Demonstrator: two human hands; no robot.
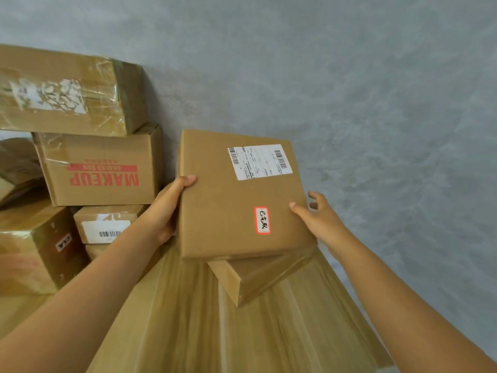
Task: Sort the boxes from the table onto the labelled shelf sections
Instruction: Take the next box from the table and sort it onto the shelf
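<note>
Head view: the left hand grips the left edge of the flat box, thumb on its top face. The right hand holds the right edge, thumb on top, fingers loosely spread behind the edge. The flat box carries a shipping label and a red-bordered sticker. It sits over a smaller box, which lies on the taped top of a large carton. To the left, stacked boxes stand against the grey wall, including a MAKEUP box and a taped box on it.
</note>
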